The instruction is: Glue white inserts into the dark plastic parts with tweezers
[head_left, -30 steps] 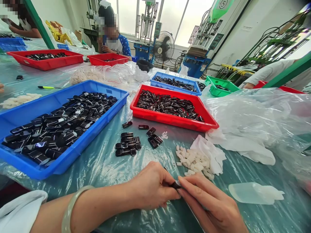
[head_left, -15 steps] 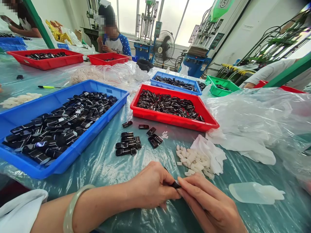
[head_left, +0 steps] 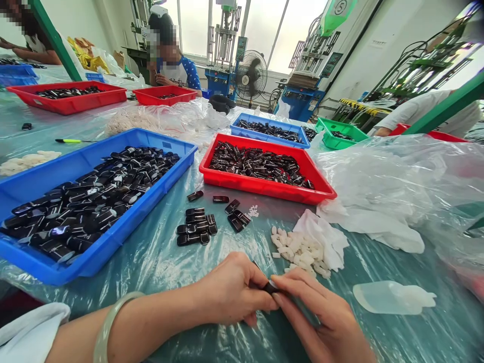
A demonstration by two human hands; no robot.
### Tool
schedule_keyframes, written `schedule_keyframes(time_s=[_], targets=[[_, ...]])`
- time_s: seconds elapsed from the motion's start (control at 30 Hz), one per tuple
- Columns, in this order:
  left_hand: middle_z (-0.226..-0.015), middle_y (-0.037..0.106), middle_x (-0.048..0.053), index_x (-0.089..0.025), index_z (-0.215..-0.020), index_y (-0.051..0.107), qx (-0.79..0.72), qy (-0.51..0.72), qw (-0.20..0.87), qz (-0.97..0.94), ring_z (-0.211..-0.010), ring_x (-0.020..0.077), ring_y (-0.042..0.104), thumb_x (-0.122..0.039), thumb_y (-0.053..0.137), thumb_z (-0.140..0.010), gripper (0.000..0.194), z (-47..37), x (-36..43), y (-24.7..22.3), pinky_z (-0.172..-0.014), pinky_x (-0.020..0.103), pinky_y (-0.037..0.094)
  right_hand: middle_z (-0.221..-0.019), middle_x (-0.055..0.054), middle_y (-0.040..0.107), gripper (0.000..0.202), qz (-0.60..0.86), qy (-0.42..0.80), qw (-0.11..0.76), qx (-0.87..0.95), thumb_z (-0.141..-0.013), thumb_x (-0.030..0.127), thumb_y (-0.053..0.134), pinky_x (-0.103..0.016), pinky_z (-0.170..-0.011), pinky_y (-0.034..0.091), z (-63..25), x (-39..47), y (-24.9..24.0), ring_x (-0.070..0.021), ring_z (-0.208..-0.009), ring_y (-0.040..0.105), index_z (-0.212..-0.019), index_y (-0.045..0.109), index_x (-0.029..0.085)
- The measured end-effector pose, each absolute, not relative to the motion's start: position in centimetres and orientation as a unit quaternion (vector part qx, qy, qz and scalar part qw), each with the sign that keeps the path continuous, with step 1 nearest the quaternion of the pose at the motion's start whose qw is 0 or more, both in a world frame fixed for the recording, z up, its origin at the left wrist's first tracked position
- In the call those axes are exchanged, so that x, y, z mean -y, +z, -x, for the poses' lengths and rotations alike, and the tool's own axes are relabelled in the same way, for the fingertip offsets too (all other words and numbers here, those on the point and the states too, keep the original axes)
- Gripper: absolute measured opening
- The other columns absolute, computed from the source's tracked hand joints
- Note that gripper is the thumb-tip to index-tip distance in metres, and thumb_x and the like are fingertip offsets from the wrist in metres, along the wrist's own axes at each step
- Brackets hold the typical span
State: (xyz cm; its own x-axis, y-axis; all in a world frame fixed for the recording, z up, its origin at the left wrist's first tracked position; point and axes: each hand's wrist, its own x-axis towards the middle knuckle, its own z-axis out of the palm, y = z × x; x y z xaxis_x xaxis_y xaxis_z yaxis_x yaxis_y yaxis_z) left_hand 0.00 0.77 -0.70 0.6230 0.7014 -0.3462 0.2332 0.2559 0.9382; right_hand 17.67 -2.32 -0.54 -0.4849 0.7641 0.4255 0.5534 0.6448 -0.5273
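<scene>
My left hand [head_left: 230, 290] is closed around a small glossy black piece [head_left: 269, 288], which pokes out between thumb and forefinger. At its right end, the fingertips of my right hand [head_left: 321, 312] pinch the same piece; most of it is hidden by the fingers. Just beyond my hands lies a heap of small white pieces [head_left: 298, 249] beside a crumpled white cloth [head_left: 323, 237]. Several similar loose black pieces [head_left: 194, 227] rest on the plastic-covered table, some side by side. Tiny white bits [head_left: 253, 211] are scattered near them.
A blue tray [head_left: 166, 189] of black pieces stands at left, a red tray [head_left: 260, 189] ahead. To the right lie a translucent bottle [head_left: 393, 297] and clear plastic sheeting [head_left: 378, 186]. Farther back are more trays, a fan [head_left: 250, 75], machines and a seated person [head_left: 176, 70].
The view has shifted slightly, so the trays and table items sit a little farther left. Both hands keep their hold on the black piece, with only a small shift of the right fingers.
</scene>
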Motion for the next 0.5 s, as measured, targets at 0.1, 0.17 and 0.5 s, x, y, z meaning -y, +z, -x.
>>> schedule_keyframes(time_s=[0.1, 0.17, 0.5], targets=[[-0.038, 0.041, -0.006, -0.016, -0.05, 0.048, -0.402, 0.16, 0.708, -0.558, -0.043, 0.0119, 0.053, -0.031, 0.059, -0.064, 0.024, 0.01, -0.99, -0.37, -0.038, 0.016, 0.033, -0.076, -0.001, 0.059, 0.029, 0.406, 0.179, 0.323, 0.836, -0.083, 0.008, 0.05, -0.02, -0.059, 0.05, -17.84, 2.27, -0.27, -0.0107, -0.067, 0.059, -0.109, 0.052, 0.02], [-0.04, 0.045, -0.005, -0.015, -0.052, 0.051, -0.4, 0.154, 0.725, -0.539, -0.042, 0.0106, 0.053, -0.031, 0.06, -0.064, 0.022, 0.02, -1.09, -0.21, -0.04, 0.016, 0.035, -0.076, 0.0, 0.059, 0.029, 0.404, 0.184, 0.323, 0.836, -0.083, 0.008, 0.05, -0.02, -0.059, 0.049, -17.87, 2.29, -0.05, -0.0104, -0.066, 0.059, -0.108, 0.052, 0.021], [-0.049, 0.053, -0.003, -0.012, -0.058, 0.059, -0.395, 0.153, 0.756, -0.499, -0.04, 0.0077, 0.053, -0.029, 0.062, -0.064, 0.019, -0.05, -1.18, -0.24, -0.039, 0.015, 0.035, -0.075, -0.001, 0.06, 0.032, 0.393, 0.179, 0.315, 0.845, -0.081, 0.006, 0.047, -0.02, -0.061, 0.05, -17.6, 2.8, 0.38, -0.013, -0.074, 0.061, -0.108, 0.053, 0.022]])
